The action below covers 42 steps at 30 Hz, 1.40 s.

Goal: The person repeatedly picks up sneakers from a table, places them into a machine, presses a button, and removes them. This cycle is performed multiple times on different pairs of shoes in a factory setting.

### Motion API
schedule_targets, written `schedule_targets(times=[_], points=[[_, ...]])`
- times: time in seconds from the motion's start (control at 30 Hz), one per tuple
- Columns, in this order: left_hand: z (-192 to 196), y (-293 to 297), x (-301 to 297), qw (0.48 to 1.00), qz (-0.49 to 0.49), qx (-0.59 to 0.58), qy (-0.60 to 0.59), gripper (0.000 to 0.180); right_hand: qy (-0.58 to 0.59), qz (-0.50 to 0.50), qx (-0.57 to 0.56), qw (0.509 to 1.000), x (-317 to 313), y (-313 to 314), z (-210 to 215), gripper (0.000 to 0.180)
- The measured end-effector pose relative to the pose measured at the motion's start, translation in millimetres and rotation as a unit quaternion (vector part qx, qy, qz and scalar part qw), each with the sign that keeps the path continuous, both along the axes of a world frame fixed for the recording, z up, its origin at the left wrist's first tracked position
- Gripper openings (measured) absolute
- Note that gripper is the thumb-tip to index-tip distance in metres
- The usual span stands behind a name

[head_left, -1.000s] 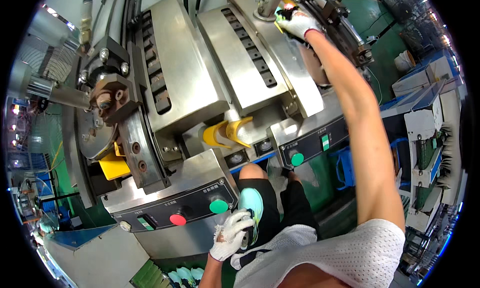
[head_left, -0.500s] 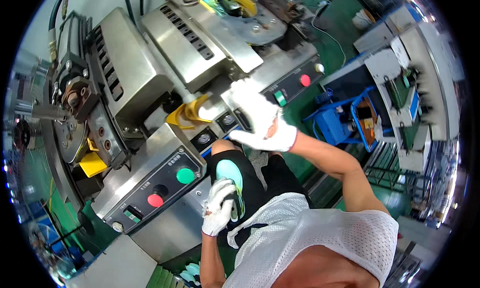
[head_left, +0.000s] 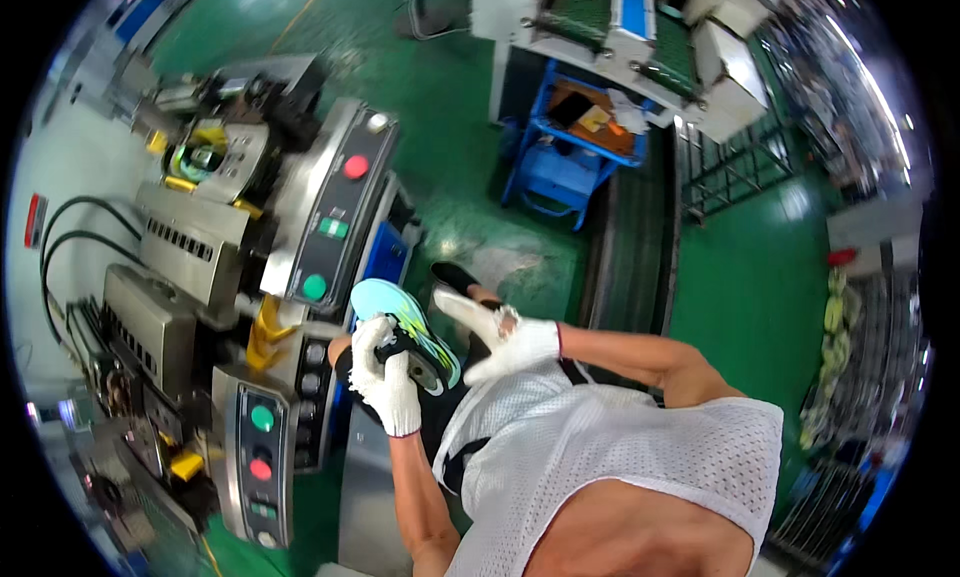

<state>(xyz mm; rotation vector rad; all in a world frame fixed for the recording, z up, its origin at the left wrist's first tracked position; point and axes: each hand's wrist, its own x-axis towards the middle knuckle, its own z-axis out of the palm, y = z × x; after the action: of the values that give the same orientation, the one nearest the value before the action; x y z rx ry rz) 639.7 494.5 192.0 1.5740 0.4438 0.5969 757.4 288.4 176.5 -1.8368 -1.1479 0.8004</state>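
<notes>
From afar I see the left hand's [head_left: 385, 377] fingers clamped on a sneaker [head_left: 379, 299], its long axis slanting from upper left, broad end foremost, to lower right, the right hand's [head_left: 513, 343] thumb and fingers apart.

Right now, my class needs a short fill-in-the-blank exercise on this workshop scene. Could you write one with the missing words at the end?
1. The shoe is gripped by the gloved fingers of the person's ____ hand.
2. The right hand is gloved in the colour ____.
3. The frame of the cart is ____.
4. The floor is ____.

Missing words: left; white; blue; green.
</notes>
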Motion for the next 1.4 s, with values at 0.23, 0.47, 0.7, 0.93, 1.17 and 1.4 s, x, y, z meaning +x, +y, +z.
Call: schedule_targets(times=[0.23,0.47,0.7,0.93,1.17,1.4], points=[[103,-147,164,0.904,-0.281,0.238,-0.22,0.051,-0.284,-0.444,0.183,0.83,37,-79,35,0.111],[70,-193,173,0.816,-0.404,0.27,-0.314,0.056,-0.322,-0.705,-0.015,0.632,276,-243,-25,0.049],[-53,-111,58,0.93,-0.304,0.209,0.012,0.049,-0.29,-0.584,-0.219,0.726,494,-471,-45,0.051],[-49,-39,-114,0.937,0.079,0.184,0.284,0.024,-0.227,-0.66,-0.166,0.697,541,-445,-45,0.056],[-48,-58,-433,0.634,0.445,0.164,0.611,0.025,-0.136,-0.566,-0.12,0.804,362,-258,-146,0.063],[-55,-161,-544,0.552,0.302,-0.194,0.753,0.082,0.059,-0.243,-0.136,0.959,162,-51,-199,0.064]])
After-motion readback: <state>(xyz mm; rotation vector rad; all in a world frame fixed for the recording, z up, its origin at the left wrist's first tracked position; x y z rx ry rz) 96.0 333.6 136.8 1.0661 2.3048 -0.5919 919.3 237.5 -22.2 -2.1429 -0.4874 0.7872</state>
